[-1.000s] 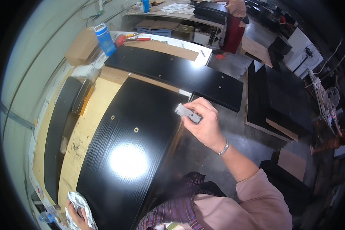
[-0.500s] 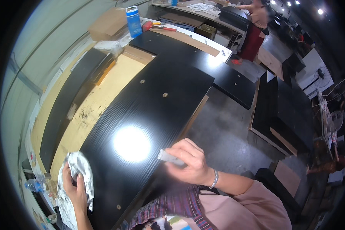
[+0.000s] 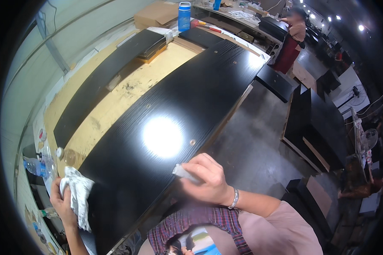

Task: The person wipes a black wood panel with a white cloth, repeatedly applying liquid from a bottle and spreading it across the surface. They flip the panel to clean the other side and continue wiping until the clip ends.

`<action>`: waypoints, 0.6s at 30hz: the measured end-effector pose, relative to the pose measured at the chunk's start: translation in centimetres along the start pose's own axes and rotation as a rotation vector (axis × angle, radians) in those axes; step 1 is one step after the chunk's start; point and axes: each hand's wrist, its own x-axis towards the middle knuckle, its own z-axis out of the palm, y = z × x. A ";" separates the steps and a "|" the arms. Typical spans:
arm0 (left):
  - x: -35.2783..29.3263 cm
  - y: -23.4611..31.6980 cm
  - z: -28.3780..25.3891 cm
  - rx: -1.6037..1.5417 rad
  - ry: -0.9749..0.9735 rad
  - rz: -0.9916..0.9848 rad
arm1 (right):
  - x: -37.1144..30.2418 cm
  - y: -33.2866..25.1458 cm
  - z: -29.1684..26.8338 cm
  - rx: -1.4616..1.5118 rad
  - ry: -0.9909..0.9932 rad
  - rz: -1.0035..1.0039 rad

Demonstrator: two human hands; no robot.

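Observation:
A long black panel (image 3: pixel 127 187) with wood grain and several small round holes slants across the table before me, lit by a bright glare spot. At its near left end my left hand (image 3: pixel 63 206) grips a crumpled white cloth (image 3: pixel 77 191), which hangs down over the panel's edge. Close beyond this hand is a clear bottle with a white cap (image 3: pixel 60 153). Over the panel's near right edge, my right hand (image 3: pixel 209 180) is closed around a small whitish block or tube (image 3: pixel 182 172); its exact kind I cannot make out.
A curved black piece (image 3: pixel 102 74) lies on the pale yellow board (image 3: pixel 157 72) beyond. A blue bottle (image 3: pixel 184 18) and a cardboard box (image 3: pixel 159 15) stand at the far end. Black panels (image 3: pixel 315 127) stack at right. Another person (image 3: pixel 291 40) stands far off.
My left hand has drawn the cloth left and bunched it more. The view has turned, so the panel appears shifted and the capped bottle shows. My right hand keeps its hold.

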 end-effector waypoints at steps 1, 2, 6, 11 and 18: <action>-0.3 -1.5 -1.4 0.048 -0.006 -0.002 | -0.5 -1.2 1.2 0.005 -0.004 0.001; -0.4 -1.2 -1.4 0.029 0.018 -0.021 | -0.9 -2.4 2.2 0.005 -0.009 0.006; -2.0 -1.8 -0.5 0.391 -0.101 0.149 | -2.6 -6.5 5.3 0.054 -0.081 0.032; -1.7 -1.3 0.2 0.558 -0.164 0.357 | -3.3 -8.1 5.9 0.038 -0.094 -0.039; -2.4 -1.2 -0.6 0.612 -0.088 0.401 | 2.9 -0.5 0.1 -0.273 0.232 0.147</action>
